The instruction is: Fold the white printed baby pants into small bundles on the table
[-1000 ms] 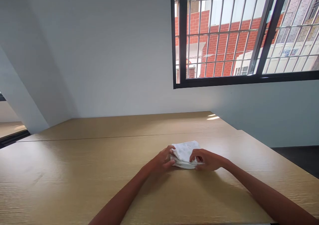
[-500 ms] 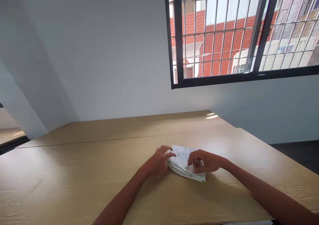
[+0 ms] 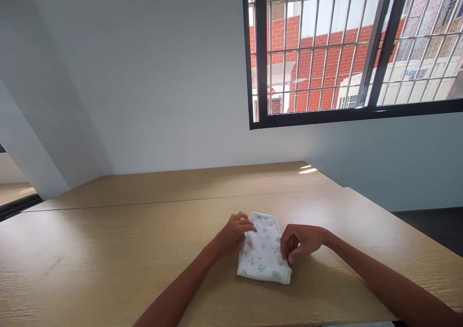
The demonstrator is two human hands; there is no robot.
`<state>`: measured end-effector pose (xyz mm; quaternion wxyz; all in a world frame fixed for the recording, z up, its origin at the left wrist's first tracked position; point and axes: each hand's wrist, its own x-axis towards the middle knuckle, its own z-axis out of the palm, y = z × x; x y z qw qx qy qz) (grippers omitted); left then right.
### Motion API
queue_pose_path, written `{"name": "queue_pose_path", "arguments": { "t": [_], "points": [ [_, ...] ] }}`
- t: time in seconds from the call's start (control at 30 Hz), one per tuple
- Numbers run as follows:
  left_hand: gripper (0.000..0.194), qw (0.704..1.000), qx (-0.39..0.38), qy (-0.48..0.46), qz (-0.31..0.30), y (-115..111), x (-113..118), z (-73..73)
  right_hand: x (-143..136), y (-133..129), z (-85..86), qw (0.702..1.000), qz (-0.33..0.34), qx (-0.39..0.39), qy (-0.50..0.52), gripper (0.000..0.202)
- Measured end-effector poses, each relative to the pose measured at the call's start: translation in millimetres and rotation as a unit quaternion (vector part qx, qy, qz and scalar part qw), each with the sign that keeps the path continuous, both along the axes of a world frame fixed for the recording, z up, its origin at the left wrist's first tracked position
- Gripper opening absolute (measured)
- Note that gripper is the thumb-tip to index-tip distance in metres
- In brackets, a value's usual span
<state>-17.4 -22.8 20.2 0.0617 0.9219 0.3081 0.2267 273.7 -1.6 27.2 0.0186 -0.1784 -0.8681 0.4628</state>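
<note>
Folded white cloth (image 3: 264, 257) with small printed figures lies flat on the light wooden table (image 3: 108, 250), near its front edge. Left hand (image 3: 235, 233) pinches its left border; right hand (image 3: 300, 240) pinches the right border. Behind stands a pale wall (image 3: 155, 76) with a black-framed barred window (image 3: 347, 52) showing red brick.
</note>
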Motion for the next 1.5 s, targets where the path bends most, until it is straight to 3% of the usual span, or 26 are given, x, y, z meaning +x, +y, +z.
{"name": "queue_pose_path", "arguments": {
  "t": [0.13,0.23,0.33,0.47,0.6,0.67,0.73,0.83,0.9,1.07,1.2,1.3,1.43,1.5],
  "points": [
    [0.028,0.992,-0.079,-0.008,-0.102,-15.8,13.0,2.6,-9.9,-6.7,-0.6,0.988,-0.089,0.115,0.061,0.032],
    [0.051,0.986,-0.119,0.005,-0.115,-21.4,13.1,3.4,-14.6,-11.9,2.0,0.967,-0.127,0.212,0.063,0.022],
    [0.073,0.983,-0.150,0.019,-0.103,-23.0,9.3,6.9,-13.9,-12.1,3.7,0.953,-0.154,0.259,0.038,0.015],
    [0.064,0.982,-0.161,0.038,-0.087,-26.0,7.9,15.6,-3.1,-0.2,-2.0,0.941,-0.184,0.282,0.028,0.018],
    [0.080,0.985,-0.133,0.063,-0.088,-30.9,9.1,21.3,4.5,10.3,-10.3,0.919,-0.207,0.333,0.050,0.017],
    [0.072,0.986,-0.124,0.071,-0.082,-31.9,9.3,21.1,2.6,9.6,-11.1,0.902,-0.226,0.360,0.079,0.010],
    [0.045,0.988,-0.115,0.068,-0.073,-31.1,8.9,19.7,-2.4,4.2,-8.5,0.889,-0.234,0.377,0.114,0.007],
    [0.020,0.992,-0.102,0.033,-0.066,-27.6,7.5,18.7,-12.0,-10.6,-1.0,0.887,-0.211,0.385,0.142,0.008],
    [0.020,0.993,-0.095,-0.009,-0.066,-25.8,6.5,19.7,-18.0,-22.0,3.0,0.897,-0.173,0.382,0.141,0.014],
    [0.019,0.987,-0.068,-0.146,-0.012,-25.5,7.9,21.6,-29.1,-40.0,1.3,0.918,-0.102,0.365,0.117,0.053],
    [0.014,0.977,-0.060,-0.202,0.039,-23.4,10.5,18.9,-28.6,-38.3,-2.5,0.920,-0.139,0.360,0.073,0.032],
    [0.015,0.976,-0.097,-0.188,0.047,-20.3,8.5,16.7,-22.8,-31.7,-4.2,0.920,-0.176,0.345,0.056,0.024],
    [0.033,0.981,-0.159,-0.104,-0.030,-17.8,3.8,15.9,-16.9,-21.5,-6.3,0.919,-0.238,0.302,0.084,0.028],
    [0.031,0.981,-0.177,-0.063,-0.057,-17.4,3.3,15.9,-16.8,-17.2,-5.5,0.930,-0.238,0.262,0.099,0.025]
  ]
}}
